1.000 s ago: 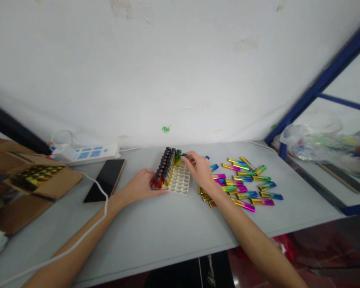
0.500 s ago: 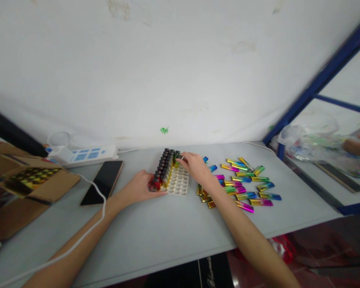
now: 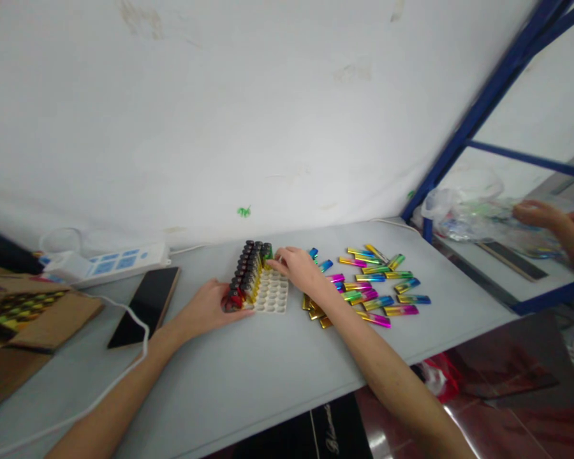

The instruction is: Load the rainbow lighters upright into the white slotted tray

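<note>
A white tray with round holes (image 3: 273, 298) lies on the grey table (image 3: 277, 370). Several dark-capped lighters (image 3: 249, 271) stand upright in its left rows. My left hand (image 3: 209, 308) rests at the tray's near left corner, fingers curled against it. My right hand (image 3: 297, 270) reaches over the tray's far end, its fingertips pinched on a lighter (image 3: 268, 252) at the far row. Just right of the tray lie several loose rainbow-coloured lighters (image 3: 377, 287), scattered flat on the table.
A black phone (image 3: 146, 305) and a white power strip (image 3: 108, 264) with a white cable (image 3: 119, 376) lie to the left. An open cardboard box (image 3: 29, 315) holds shiny lighters. At right a blue frame (image 3: 463, 137), a plastic bag (image 3: 473, 213) and another person's hands (image 3: 543, 217).
My right hand has pressed the lighter lower into the far row of the tray. The view has swung to the right. The other person's hands have come further into view.
</note>
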The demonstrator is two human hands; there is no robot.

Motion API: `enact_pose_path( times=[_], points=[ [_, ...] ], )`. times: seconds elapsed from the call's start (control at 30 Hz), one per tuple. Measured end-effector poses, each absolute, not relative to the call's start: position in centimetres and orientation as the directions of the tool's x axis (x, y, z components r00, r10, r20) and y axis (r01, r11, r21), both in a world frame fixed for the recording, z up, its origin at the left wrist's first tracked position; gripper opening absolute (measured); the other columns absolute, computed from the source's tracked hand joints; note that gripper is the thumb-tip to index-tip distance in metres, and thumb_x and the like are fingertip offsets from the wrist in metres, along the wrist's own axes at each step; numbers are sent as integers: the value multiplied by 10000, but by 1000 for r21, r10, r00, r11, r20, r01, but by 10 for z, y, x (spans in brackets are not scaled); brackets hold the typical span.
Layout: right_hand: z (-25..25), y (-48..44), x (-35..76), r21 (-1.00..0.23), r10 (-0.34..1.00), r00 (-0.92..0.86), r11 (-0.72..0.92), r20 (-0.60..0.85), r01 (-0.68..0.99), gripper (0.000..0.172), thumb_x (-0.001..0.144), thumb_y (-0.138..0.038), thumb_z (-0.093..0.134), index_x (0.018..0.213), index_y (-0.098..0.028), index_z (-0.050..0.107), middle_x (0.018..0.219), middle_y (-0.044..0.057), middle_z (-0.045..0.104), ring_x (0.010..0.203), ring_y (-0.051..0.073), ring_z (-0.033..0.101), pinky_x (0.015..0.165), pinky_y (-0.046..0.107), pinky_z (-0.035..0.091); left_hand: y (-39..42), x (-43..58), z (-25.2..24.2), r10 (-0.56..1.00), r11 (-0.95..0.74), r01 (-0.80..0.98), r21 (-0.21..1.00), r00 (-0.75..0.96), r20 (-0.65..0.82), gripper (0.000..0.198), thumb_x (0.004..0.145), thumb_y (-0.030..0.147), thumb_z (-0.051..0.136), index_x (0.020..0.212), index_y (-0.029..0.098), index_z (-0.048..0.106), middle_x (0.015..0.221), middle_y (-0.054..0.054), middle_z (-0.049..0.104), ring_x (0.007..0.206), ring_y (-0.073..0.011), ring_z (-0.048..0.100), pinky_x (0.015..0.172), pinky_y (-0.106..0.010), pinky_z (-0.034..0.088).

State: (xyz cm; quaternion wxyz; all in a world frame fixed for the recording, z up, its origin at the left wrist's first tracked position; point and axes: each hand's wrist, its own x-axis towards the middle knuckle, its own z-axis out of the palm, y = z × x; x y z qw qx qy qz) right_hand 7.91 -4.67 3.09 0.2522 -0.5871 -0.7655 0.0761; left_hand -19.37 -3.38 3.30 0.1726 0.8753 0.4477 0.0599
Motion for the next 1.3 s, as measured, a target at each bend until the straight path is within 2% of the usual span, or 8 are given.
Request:
enact_pose_path(
  times=[0.13, 0.23, 0.4, 0.5, 0.6, 0.7, 1.03, 1.3],
  points=[
    [36, -54, 124, -452, 935, -96, 253, 342, 855, 193, 1150, -317, 703, 1085, -166, 804, 978, 98, 841, 869, 215, 760, 816, 303, 500, -32, -194, 32, 800, -542, 759, 361, 598, -55, 524, 799, 767, 711, 685, 273, 583, 722, -49, 684, 798, -280, 649, 787, -388, 521],
    [40, -59, 172, -457, 945, 56, 103, 322, 884, 125, 1109, -198, 707, 1080, -163, 823, 993, 110, 863, 878, 228, 778, 845, 321, 523, -31, -194, 32, 807, -531, 769, 356, 587, -64, 511, 790, 761, 705, 697, 270, 599, 736, -65, 697, 807, -287, 663, 774, -386, 526],
    [38, -68, 227, -479, 937, 207, -51, 280, 876, 145, 1072, -220, 720, 1108, -155, 844, 991, 124, 863, 907, 254, 795, 910, 364, 567, -31, -193, 32, 803, -536, 760, 367, 593, -57, 526, 783, 774, 704, 673, 273, 585, 720, -69, 714, 791, -290, 672, 802, -394, 523],
    [30, -69, 225, -494, 933, 138, 48, 333, 868, 174, 1040, -238, 759, 1173, -161, 840, 1082, 126, 849, 998, 260, 790, 992, 397, 585, -31, -194, 31, 810, -533, 762, 368, 585, -39, 536, 761, 780, 724, 651, 277, 576, 705, -71, 704, 770, -296, 673, 770, -394, 518],
    [22, -65, 206, -469, 922, -85, 270, 379, 841, 298, 1008, -213, 798, 1304, -205, 827, 1350, 141, 805, 1263, 280, 749, 1169, 462, 551, -30, -195, 28, 817, -533, 766, 360, 577, -18, 542, 753, 778, 732, 632, 279, 556, 694, -67, 685, 771, -296, 675, 753, -384, 517],
    [18, -59, 191, -448, 914, -232, 369, 331, 814, 356, 1020, -185, 793, 1371, -237, 823, 1506, 142, 762, 1416, 292, 698, 1262, 504, 506, -28, -196, 25, 810, -545, 759, 356, 586, -10, 532, 763, 762, 726, 628, 280, 548, 675, -61, 668, 771, -288, 673, 751, -375, 519],
    [15, -57, 213, -386, 966, -95, 184, 240, 904, 220, 1058, -201, 769, 1248, -201, 880, 1224, 130, 867, 1142, 277, 807, 1087, 404, 591, -28, -196, 26, 813, -533, 760, 373, 582, -24, 524, 759, 760, 720, 637, 285, 538, 702, -76, 690, 796, -318, 700, 774, -406, 540],
    [11, -63, 224, -306, 977, 71, -6, 200, 952, 189, 1028, -214, 805, 1195, -210, 893, 1188, 150, 862, 1111, 297, 791, 1046, 407, 586, -29, -196, 28, 805, -546, 750, 372, 593, -13, 534, 768, 767, 723, 636, 278, 555, 700, -66, 700, 773, -293, 678, 745, -388, 536]
  ],
)
